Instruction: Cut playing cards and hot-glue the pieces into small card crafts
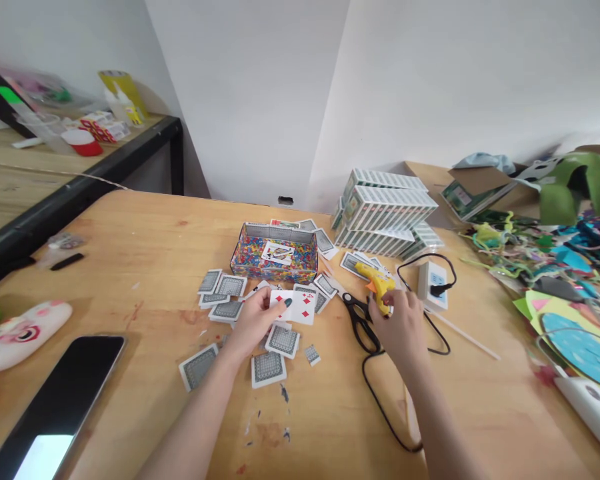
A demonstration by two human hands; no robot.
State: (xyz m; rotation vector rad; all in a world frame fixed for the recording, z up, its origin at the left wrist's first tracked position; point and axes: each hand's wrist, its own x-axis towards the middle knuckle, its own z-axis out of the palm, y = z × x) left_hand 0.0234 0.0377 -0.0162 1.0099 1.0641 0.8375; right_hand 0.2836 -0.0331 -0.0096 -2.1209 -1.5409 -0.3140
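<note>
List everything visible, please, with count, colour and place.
Table: 1, light brown, centre.
Open box: 1, multicoloured, on table.
Court card: 1, white, inside open box.
Diamond cards: 1 or 2, white, near open box.
Patterned cards: many, grey, around open box.
Glue gun: 1, yellow, right of open box.
Striped boxes: several, green and white, behind glue gun.
Scissors: 1, black, beside glue gun.
Power strip: 1, white, right side.
Phone: 1, black, front left.
Oval thing: 1, white, left edge.
Craft scraps: many, mixed colours, right.
Cardboard boxes: count unclear, brown, back right.
Side table: 1, brown, far left.
Containers: several, mixed colours, on side table.
Left grip: 1, dark thumbnail, holding diamond cards.
Right grip: 1, dark nail, at glue gun.
</note>
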